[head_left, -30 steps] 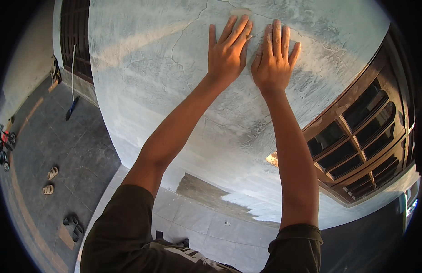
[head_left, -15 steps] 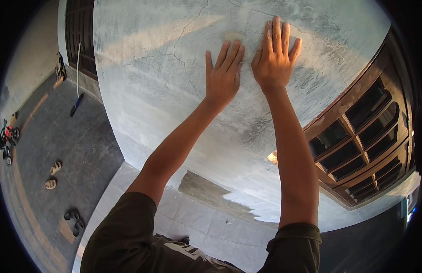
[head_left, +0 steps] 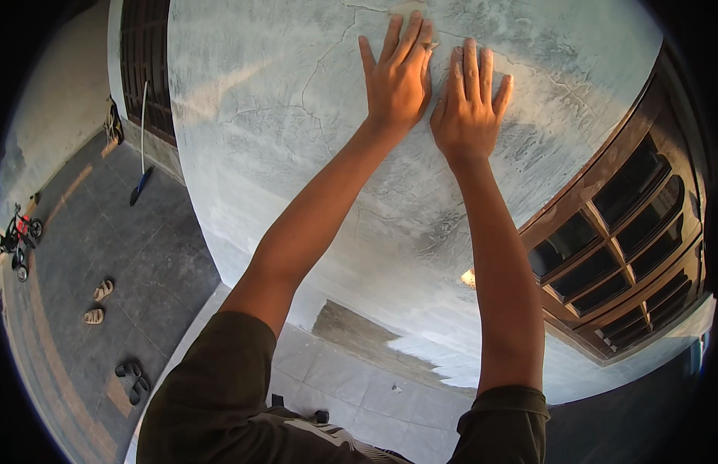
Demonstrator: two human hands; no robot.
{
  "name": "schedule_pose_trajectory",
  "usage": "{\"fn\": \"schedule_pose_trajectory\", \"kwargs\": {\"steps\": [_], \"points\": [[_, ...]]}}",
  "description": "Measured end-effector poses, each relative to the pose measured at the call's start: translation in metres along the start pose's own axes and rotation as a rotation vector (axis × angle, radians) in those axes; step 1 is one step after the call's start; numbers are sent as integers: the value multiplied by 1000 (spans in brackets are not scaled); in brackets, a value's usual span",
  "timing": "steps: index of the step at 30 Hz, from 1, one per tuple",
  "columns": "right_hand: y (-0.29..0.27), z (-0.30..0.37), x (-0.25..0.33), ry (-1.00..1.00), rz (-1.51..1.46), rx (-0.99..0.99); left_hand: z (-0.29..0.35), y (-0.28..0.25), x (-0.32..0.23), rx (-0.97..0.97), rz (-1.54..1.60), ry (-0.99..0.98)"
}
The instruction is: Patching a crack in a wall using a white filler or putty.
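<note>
A thin tan sheet that looks like sandpaper lies against the grey-white wall, mostly covered by the fingers of my left hand. That hand presses it flat to the wall, with the thumb side of the sheet hidden and a small edge showing beside the fingers. My right hand rests close to its right, fingers stretched and palm toward the wall, with no object visible in it. Fine cracks run through the wall's streaky surface around both hands.
A wooden window frame with dark panes is at right. Bare grey cement marks the lower wall above the tiled floor. At left are tan sandals, black sandals, a broom and a small red-and-black ride-on toy.
My left hand has slid up and slightly right along the wall, the tan sheet moving with it. My right hand has stayed almost in place. The view has shifted slightly.
</note>
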State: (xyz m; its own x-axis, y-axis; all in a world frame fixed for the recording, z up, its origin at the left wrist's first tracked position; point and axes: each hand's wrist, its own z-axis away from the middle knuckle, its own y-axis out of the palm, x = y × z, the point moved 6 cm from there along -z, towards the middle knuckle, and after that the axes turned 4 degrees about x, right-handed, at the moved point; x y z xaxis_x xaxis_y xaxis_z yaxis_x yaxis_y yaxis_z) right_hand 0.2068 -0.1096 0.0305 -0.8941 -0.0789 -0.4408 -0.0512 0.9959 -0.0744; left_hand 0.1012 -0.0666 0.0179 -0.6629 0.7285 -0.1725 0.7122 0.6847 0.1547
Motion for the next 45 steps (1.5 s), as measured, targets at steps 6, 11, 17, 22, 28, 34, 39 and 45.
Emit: {"fn": "schedule_pose_trajectory", "kwargs": {"steps": [6,11,17,22,28,34,39,45], "points": [[0,2,-1,-10,11,-9,87,-4,7,166,-57,-48],[0,1,1,8,-15,5,6,0,9,36,10,-10],[-1,0,0,2,-19,-21,89,0,11,264,-89,-70],[1,-2,3,-11,-7,-26,5,-6,11,55,36,44],[0,1,-2,-11,24,-28,63,-3,5,181,-67,38],[0,0,0,-2,2,-16,57,-3,2,146,-17,9],[-1,3,-2,0,22,-3,57,-6,6,211,-74,39],[2,2,-1,-1,-29,10,81,-8,1,197,-63,-15]]}}
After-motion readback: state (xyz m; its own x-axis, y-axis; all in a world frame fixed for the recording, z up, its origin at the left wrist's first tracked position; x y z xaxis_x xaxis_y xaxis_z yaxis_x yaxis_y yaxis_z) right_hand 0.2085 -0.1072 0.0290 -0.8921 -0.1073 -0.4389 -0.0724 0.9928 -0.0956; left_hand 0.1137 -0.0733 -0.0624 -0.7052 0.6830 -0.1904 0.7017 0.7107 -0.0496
